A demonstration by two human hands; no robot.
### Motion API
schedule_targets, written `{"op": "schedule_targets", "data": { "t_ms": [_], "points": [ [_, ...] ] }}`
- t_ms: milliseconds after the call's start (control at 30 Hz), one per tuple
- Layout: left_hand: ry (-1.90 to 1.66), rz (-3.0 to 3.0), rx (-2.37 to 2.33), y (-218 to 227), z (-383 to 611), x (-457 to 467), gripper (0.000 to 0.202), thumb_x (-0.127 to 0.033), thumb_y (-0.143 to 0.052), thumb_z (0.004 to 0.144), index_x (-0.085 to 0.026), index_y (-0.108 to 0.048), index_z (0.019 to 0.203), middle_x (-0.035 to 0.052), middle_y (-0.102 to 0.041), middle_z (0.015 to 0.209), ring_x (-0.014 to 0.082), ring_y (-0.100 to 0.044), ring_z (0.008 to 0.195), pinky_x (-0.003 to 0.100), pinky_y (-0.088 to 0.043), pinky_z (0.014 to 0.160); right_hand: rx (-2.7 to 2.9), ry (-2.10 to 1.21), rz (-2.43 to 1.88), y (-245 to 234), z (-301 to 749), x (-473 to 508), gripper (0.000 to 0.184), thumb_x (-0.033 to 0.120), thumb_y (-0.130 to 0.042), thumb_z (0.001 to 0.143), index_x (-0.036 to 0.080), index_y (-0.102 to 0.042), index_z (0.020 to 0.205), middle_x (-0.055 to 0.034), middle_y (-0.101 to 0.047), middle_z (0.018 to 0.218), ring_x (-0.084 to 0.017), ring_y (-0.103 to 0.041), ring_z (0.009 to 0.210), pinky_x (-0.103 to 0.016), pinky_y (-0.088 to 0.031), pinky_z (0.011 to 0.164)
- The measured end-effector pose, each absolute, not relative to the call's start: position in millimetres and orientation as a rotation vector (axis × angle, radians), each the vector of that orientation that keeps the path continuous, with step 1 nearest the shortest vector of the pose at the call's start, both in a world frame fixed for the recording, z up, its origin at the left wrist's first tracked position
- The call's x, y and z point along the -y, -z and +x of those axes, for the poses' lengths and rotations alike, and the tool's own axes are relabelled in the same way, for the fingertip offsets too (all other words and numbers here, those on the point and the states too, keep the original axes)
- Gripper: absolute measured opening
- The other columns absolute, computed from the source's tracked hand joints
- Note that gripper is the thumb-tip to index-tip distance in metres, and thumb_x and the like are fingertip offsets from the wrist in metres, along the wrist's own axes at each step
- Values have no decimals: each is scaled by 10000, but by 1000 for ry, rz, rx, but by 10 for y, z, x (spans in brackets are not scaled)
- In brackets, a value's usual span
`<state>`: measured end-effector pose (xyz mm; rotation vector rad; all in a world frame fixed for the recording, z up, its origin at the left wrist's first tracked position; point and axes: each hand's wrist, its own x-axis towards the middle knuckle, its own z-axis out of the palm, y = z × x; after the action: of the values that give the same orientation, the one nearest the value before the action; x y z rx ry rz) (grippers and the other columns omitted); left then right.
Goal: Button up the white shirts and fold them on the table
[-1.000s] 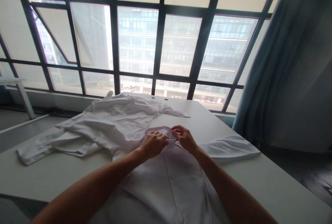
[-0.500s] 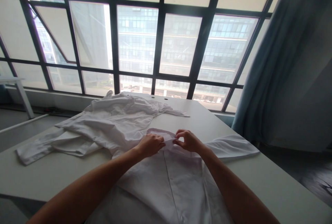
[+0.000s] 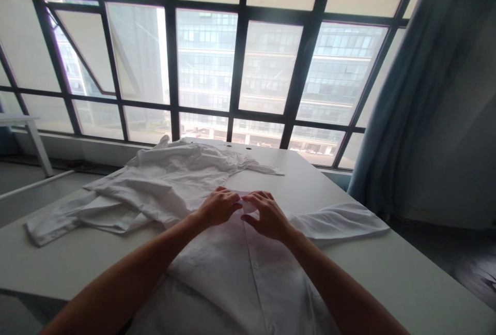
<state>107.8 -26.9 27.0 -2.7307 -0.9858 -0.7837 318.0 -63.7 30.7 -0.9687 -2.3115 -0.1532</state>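
Note:
A white button-up shirt (image 3: pixel 228 273) lies front up on the table before me, its button placket running down toward me. Its collar (image 3: pixel 248 204) is at the far end, under both hands. My left hand (image 3: pixel 221 207) is closed on the left side of the collar, fingertips at the middle. From the right, my right hand (image 3: pixel 267 214) curls its fingers over the collar near the left fingertips, with its thumb lower down by the placket. The fingers partly hide the collar. One sleeve (image 3: pixel 341 221) stretches out to the right.
A second, crumpled white garment (image 3: pixel 166 174) lies at the left and back of the white table (image 3: pixel 387 268). Beyond the table stands a large framed window (image 3: pixel 205 61). A blue-grey curtain (image 3: pixel 399 118) hangs at the right, and another white table (image 3: pixel 36 138) stands at far left.
My right hand has moved left along the collar, and both hands are now close together at its middle. The collar's raised back edge has come down. The second garment has not moved.

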Motion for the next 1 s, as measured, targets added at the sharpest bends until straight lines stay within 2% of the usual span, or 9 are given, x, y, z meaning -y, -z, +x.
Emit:
{"op": "schedule_targets", "data": {
  "t_ms": [100, 267, 400, 500, 567, 700, 833, 900, 1000],
  "points": [
    [857, -2689, 967, -274, 1108, 298, 234, -340, -475, 990, -190, -646, 937, 63, -701, 898, 195, -623, 892, 344, -407, 909, 2266, 190, -1060, -298, 3177, 598, 230, 334, -527, 962, 173, -688, 1002, -94, -683, 922, -225, -572, 923, -364, -384, 915],
    [916, -2493, 1062, -281, 1165, 331, 215, -258, -484, 974, -204, -625, 1126, 102, -633, 1173, 242, -524, 1132, 405, -363, 990, 1960, 487, -1361, -235, 3377, 345, 252, 339, -505, 960, 177, -697, 979, -120, -616, 1086, -253, -504, 1026, -371, -343, 909],
    [710, -2635, 1046, -238, 1228, 357, 230, -236, -442, 980, -198, -668, 993, 86, -669, 1017, 220, -588, 990, 366, -427, 909, 1821, 587, -1506, -194, 3449, 205, 282, 276, -548, 906, 149, -641, 1139, -141, -595, 1127, -278, -501, 1047, -379, -350, 894],
    [524, -2770, 1144, -128, 1252, 333, 186, -254, -519, 939, -196, -696, 941, 80, -689, 959, 209, -626, 914, 323, -471, 847, 1968, 475, -1503, -203, 3369, 267, 201, 241, -534, 904, 164, -660, 1041, -113, -655, 1028, -247, -566, 973, -335, -378, 855],
    [461, -2807, 1198, -23, 1241, 284, 167, -285, -586, 903, -199, -708, 977, 84, -693, 1014, 227, -630, 977, 335, -472, 895, 2117, 276, -1507, -200, 3269, 359, 170, 266, -520, 923, 196, -672, 950, -68, -692, 891, -203, -613, 840, -289, -401, 773],
    [426, -2792, 1325, 170, 1162, 161, 434, -462, -608, 885, -223, -627, 1246, 120, -595, 1333, 291, -514, 1262, 436, -353, 1085, 2305, -13, -1562, -131, 3093, 487, 234, 417, -589, 897, 209, -696, 919, -55, -719, 793, -202, -660, 757, -265, -417, 675],
    [139, -2795, 1600, 228, 1057, 115, 753, -670, -493, 868, -181, -458, 1439, 218, -384, 1516, 378, -312, 1421, 527, -312, 1088, 2331, -33, -1671, -34, 3060, 452, 370, 527, -640, 840, 180, -698, 953, -105, -733, 872, -250, -684, 837, -279, -445, 688],
    [-22, -2826, 1631, 210, 1023, 139, 830, -715, -449, 858, -172, -395, 1483, 233, -312, 1549, 403, -265, 1438, 561, -297, 1082, 2321, -16, -1707, 0, 3065, 417, 379, 522, -633, 841, 173, -694, 977, -118, -733, 895, -263, -684, 871, -289, -456, 712],
    [-93, -2850, 1588, 154, 1020, 199, 835, -717, -458, 853, -195, -370, 1497, 227, -303, 1556, 410, -258, 1438, 610, -252, 1086, 2293, -9, -1733, 20, 3059, 389, 282, 380, -608, 852, 163, -696, 1009, -124, -734, 922, -261, -682, 887, -297, -460, 734]
  ]
}}
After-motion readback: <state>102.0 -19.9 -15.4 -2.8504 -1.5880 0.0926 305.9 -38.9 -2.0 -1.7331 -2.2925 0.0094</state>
